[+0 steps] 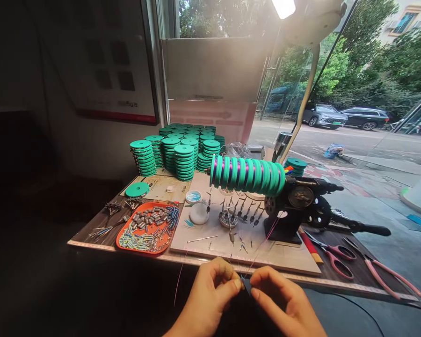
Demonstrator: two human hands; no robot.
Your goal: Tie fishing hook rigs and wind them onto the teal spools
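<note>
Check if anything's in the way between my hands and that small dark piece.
Nothing visible stands between them: the small dark piece is right at the fingertips of your left hand and right hand. The thin pink line comes down beside it from the winder, without blocking either hand.

I'm at a small workshop-like spot beside a big window: my bench (108, 234) carries a hand-cranked winder (301, 196), stacked green spools (184, 161), scissors (337, 257) and an orange tray (149, 229) of little parts.
</note>
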